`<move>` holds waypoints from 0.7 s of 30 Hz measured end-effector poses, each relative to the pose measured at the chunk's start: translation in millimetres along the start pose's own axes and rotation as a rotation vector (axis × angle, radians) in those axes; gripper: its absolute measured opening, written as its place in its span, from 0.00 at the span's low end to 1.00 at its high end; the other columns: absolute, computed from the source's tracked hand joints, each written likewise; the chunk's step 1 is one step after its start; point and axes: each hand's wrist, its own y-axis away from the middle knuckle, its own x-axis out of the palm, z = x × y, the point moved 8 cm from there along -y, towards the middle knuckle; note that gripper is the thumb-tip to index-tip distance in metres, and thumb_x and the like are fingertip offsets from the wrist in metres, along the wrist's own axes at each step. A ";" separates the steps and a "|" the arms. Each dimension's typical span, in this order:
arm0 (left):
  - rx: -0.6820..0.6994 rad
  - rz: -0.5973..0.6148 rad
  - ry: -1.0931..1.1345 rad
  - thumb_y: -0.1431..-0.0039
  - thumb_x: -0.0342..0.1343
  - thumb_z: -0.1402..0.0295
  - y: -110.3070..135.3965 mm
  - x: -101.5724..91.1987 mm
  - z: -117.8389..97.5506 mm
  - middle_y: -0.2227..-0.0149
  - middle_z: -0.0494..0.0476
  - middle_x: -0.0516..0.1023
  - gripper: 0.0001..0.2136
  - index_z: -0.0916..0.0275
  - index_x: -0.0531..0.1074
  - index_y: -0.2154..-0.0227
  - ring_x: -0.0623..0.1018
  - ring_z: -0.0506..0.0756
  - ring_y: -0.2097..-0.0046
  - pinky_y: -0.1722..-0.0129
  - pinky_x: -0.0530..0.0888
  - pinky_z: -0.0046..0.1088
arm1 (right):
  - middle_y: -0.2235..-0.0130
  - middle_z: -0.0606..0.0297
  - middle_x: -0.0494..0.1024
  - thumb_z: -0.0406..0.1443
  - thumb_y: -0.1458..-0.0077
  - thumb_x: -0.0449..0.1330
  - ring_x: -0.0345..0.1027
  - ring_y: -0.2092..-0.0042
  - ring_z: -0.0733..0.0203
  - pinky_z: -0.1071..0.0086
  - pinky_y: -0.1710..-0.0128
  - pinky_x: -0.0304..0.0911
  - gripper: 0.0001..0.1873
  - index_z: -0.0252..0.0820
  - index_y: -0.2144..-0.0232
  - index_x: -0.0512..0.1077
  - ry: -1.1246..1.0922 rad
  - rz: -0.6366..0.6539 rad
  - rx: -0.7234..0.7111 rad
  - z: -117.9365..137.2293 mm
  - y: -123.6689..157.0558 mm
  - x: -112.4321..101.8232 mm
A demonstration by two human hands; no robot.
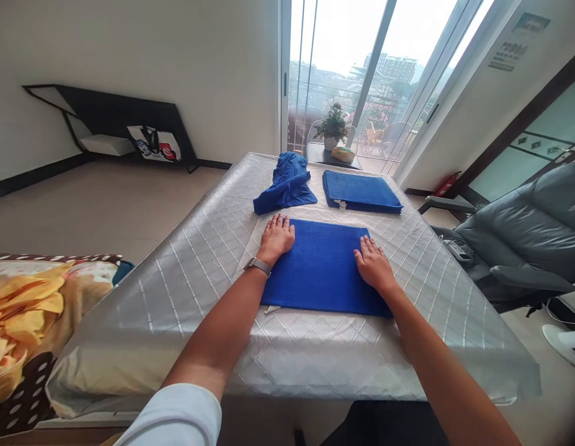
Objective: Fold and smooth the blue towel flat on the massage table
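Two bare hands lie palm down on a folded royal-blue towel (324,266) spread on a table under a silver diamond-patterned tablecloth (194,272). The chief risk, as I judge it, is slipping: the cover has a sheen and may be slick, so uneven pressure from the palms could skew the folded towel or ruck its layers. Pushing hard toward 12 o'clock could also drive its far edge into the crumpled blue towel (287,179) at 11 o'clock or the stack of folded blue towels (364,191) at 1 o'clock, both just beyond it. A white label (272,308) peeks out at the 8 o'clock corner, and a loose lower layer there might leave that edge uneven.

As for position, the folded towel lies between and partly under the hands. The left hand (277,238), with a wristwatch (258,266) on its wrist, covers the 10 o'clock corner, fingers extended and slightly parted. The right hand (375,263) rests along the 3 o'clock edge, fingers straight and pointing toward 11 o'clock, thumb held apart. Both are flat and fully opened out, touching the fabric without gripping anything; how firmly each presses I cannot tell
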 end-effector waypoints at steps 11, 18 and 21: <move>-0.029 -0.013 -0.103 0.27 0.33 0.63 2.6 -11.2 2.0 0.28 0.74 0.53 0.30 0.81 0.53 0.31 0.53 0.62 0.27 0.28 0.48 0.41 | 0.26 0.56 0.48 0.44 0.28 0.36 0.39 0.26 0.56 0.59 0.28 0.37 0.33 0.34 0.27 0.50 -0.080 0.048 0.034 -2.0 10.8 6.2; 0.315 -0.049 -0.083 0.26 0.33 0.62 33.2 -13.4 -82.3 0.28 0.72 0.55 0.29 0.76 0.55 0.31 0.53 0.61 0.27 0.29 0.53 0.42 | 0.26 0.55 0.49 0.43 0.28 0.38 0.39 0.26 0.56 0.59 0.28 0.37 0.34 0.31 0.28 0.51 -0.157 0.011 0.052 -1.4 13.0 4.3; 0.633 0.017 -0.060 0.25 0.33 0.60 71.3 10.1 -157.0 0.28 0.68 0.56 0.28 0.70 0.56 0.30 0.53 0.59 0.27 0.29 0.54 0.41 | 0.26 0.55 0.49 0.41 0.28 0.38 0.39 0.26 0.56 0.58 0.28 0.37 0.33 0.32 0.28 0.50 -0.176 0.012 0.045 -2.4 13.4 5.4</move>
